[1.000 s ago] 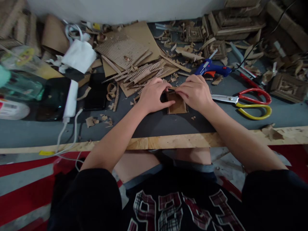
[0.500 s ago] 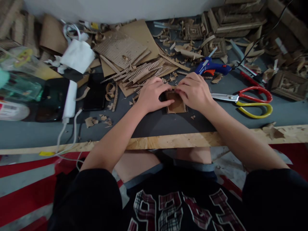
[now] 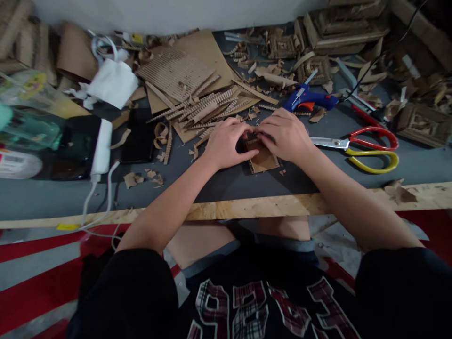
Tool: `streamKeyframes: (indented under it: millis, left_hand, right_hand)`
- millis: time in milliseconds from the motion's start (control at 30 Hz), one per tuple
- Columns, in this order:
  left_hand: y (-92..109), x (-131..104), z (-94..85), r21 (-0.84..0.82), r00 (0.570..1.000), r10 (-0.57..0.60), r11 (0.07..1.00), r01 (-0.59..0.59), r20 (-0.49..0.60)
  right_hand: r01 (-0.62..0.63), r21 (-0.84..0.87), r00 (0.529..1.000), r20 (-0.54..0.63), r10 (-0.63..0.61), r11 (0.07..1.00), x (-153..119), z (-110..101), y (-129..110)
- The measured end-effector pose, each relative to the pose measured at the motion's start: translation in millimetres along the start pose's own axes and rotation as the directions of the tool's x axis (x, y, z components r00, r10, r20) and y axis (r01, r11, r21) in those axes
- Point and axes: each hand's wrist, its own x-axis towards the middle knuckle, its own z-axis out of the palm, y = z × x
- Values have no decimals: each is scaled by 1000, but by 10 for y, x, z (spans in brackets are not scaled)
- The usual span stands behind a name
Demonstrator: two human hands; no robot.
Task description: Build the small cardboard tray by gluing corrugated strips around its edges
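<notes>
A small square cardboard piece [image 3: 263,159] with corrugated edging lies tilted on the grey table, between my two hands. My left hand [image 3: 228,145] grips its far left edge with bent fingers, and the thumb reaches over the square. From the right, my right hand [image 3: 285,135] pinches the far edge, its fingertips close to those of my left hand. The fingers hide most of that far edge. Just beyond my right hand rests a blue glue gun [image 3: 310,98] with an orange trigger.
Scissors [image 3: 370,148] with red and yellow handles lie at right. Corrugated sheets [image 3: 180,70] and strips [image 3: 206,108] are piled behind my hands. A black phone [image 3: 137,136], a white power strip [image 3: 102,148] and bottles stand left. Layered cardboard pieces [image 3: 348,30] sit at back right.
The cardboard square has turned slightly, and its near edge has shifted toward me and to the right. Both hands still hold its far edge, and my left hand has moved a little right.
</notes>
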Motion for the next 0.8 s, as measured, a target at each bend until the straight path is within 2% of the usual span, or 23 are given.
streamKeyframes:
  millis: [100, 200, 433, 633, 800]
  left_hand:
    - [37, -1, 12, 28, 1000, 5, 1000, -5, -1]
    - [38, -2, 18, 29, 1000, 9, 1000, -9, -8]
    - [42, -2, 30, 23, 998, 31, 999, -30, -49]
    - [15, 6, 57, -16, 990, 29, 999, -31, -137]
    - [91, -9, 30, 1, 985, 7, 1000, -7, -175]
  right_hand:
    - [40, 6, 998, 51, -41, 999, -5, -33, -8]
    - [63, 3, 996, 55, -63, 998, -8, -39, -13]
    - [55, -3, 998, 23, -54, 999, -9, 4, -19]
    - [37, -9, 999, -6, -37, 999, -10, -17, -66]
    - [6, 19, 999, -36, -5, 1000, -25, -28, -102]
